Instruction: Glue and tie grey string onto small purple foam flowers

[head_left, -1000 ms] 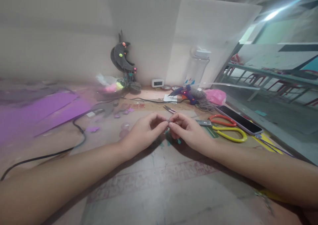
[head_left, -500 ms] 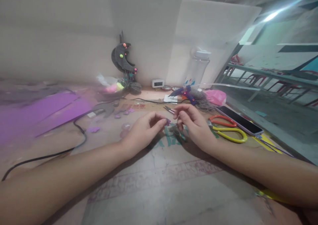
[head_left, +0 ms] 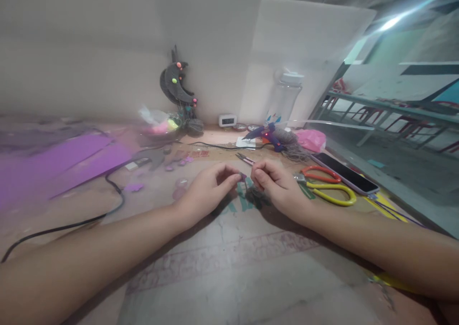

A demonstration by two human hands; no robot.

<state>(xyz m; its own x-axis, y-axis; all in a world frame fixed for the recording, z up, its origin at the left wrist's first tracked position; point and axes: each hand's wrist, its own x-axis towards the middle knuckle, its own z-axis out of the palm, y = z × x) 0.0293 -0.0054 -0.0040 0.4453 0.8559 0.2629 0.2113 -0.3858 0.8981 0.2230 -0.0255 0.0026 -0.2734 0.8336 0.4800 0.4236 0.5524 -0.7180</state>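
Observation:
My left hand (head_left: 215, 184) pinches a small purple piece (head_left: 243, 177), perhaps foam or felt, between thumb and fingertips just above the table. Close to its right, my right hand (head_left: 274, 179) has its fingers curled and pressed together beside the piece; what they hold, if anything, is too small to make out. Beneath the right hand lies a dark, blurred patch that I cannot identify. Pointed tweezers or snips (head_left: 245, 159) lie just beyond the right fingers. Scissors with red and yellow handles (head_left: 333, 195) rest to the right of that hand.
A blue glue gun (head_left: 267, 134) with a lit red light stands behind, beside grey yarn (head_left: 290, 145). A phone (head_left: 346, 173) lies at right. Purple sheets (head_left: 82, 157), a purple cutout (head_left: 134, 187) and a black cable (head_left: 71, 225) are at left. A bottle (head_left: 287, 95) stands behind.
The fingers of my right hand have closed from a loose, spread pose into a pinch near the purple piece. My left hand keeps its place and its hold.

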